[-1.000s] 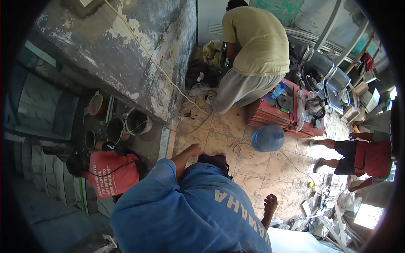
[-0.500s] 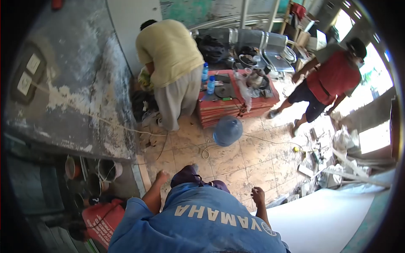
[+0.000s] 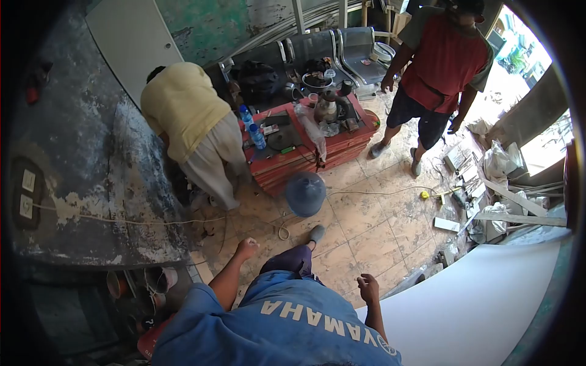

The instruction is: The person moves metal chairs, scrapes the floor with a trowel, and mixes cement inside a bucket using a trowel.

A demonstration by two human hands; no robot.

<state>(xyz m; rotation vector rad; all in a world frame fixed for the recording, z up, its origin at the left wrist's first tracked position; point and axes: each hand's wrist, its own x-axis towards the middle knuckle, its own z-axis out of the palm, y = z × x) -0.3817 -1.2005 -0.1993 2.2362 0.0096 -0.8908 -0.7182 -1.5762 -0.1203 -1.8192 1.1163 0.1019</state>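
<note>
My left hand (image 3: 247,249) hangs forward of my body above the tiled floor (image 3: 342,235). Its fingers look loosely curled, with no object showing in them. On the other side, my right hand (image 3: 368,288) is held low with its fingers bent but apart, holding nothing. It is nearest to a large white sheet (image 3: 464,305). One grey shoe (image 3: 317,233) of mine shows ahead. Beyond it a blue water jug (image 3: 306,194) stands on the floor, out of reach of both hands, by a stack of red boards (image 3: 293,168).
Bottles (image 3: 257,136), a kettle (image 3: 327,107) and a plastic bag (image 3: 310,125) lie on the stack. A person in yellow (image 3: 186,113) bends at the left; another in red (image 3: 445,67) stands right. A cord (image 3: 134,222) crosses the floor. Debris (image 3: 488,201) lies right.
My view has shifted, and my grey shoe now shows further forward. My left hand has swung forward. The person in red appears nearer and more upright; the person in yellow stays bent over.
</note>
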